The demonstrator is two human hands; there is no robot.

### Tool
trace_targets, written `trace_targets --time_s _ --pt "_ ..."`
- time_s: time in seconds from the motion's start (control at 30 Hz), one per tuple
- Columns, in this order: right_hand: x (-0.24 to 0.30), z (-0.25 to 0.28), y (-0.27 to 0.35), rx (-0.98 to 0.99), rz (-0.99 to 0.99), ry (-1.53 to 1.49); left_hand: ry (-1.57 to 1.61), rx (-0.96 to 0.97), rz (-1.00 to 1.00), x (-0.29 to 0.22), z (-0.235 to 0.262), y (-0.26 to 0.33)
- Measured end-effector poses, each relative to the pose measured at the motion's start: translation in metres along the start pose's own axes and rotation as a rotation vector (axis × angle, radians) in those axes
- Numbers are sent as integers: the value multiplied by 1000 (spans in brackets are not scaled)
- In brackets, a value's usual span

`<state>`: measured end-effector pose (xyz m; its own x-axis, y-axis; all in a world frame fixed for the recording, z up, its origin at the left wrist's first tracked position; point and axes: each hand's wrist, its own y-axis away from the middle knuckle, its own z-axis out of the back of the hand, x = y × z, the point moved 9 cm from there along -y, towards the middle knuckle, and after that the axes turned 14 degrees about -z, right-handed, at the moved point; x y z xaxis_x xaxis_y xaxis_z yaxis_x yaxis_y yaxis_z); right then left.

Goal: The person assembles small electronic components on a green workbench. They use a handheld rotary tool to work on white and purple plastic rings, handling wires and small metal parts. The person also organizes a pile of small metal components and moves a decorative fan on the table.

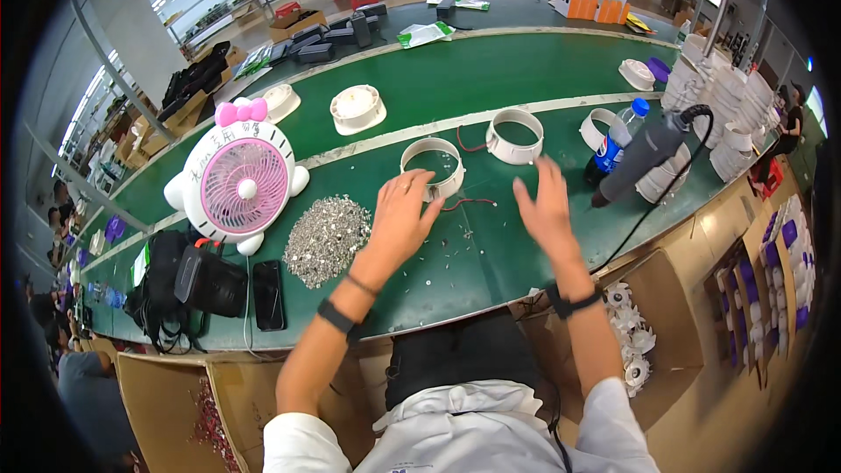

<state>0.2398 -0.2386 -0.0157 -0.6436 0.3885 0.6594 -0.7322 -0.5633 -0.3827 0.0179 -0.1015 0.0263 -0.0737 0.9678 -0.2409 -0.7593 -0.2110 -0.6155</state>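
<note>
My left hand (401, 221) has its fingers curled at the near left side of a white plastic ring (449, 184), gripping its rim. A short red wire (469, 202) lies on the bench by that ring. My right hand (545, 210) is open, thumb and fingers apart, holding nothing. Its fingertips are just below a second white plastic ring (515, 154), which has a red wire on its left. Beside my left hand sits a heap of small metal screws (328, 241). Some loose bits lie scattered on the green bench between my hands.
A white and pink fan (248, 190), a black phone (268, 295) and a black bag (162, 285) are at left. A hanging electric screwdriver (644, 156), a cola bottle (611, 153) and stacked white rings (718, 92) stand right. Below the bench edge, a cardboard box (674, 333) holds white parts.
</note>
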Motion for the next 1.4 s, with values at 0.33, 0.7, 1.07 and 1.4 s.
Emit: trace_targets --time_s 0.33,0.7,1.07,1.4 --pt "80 -94 134 378 173 174 -115 235 313 -89 -17 157" --pt "160 -186 118 906 132 -624 -409 231 324 11 -16 145" --pt "-2 82 145 149 -363 -682 -244 328 8 -6 -32 99" --pt "-30 154 106 -381 -223 -531 -191 459 -103 -11 -19 78"
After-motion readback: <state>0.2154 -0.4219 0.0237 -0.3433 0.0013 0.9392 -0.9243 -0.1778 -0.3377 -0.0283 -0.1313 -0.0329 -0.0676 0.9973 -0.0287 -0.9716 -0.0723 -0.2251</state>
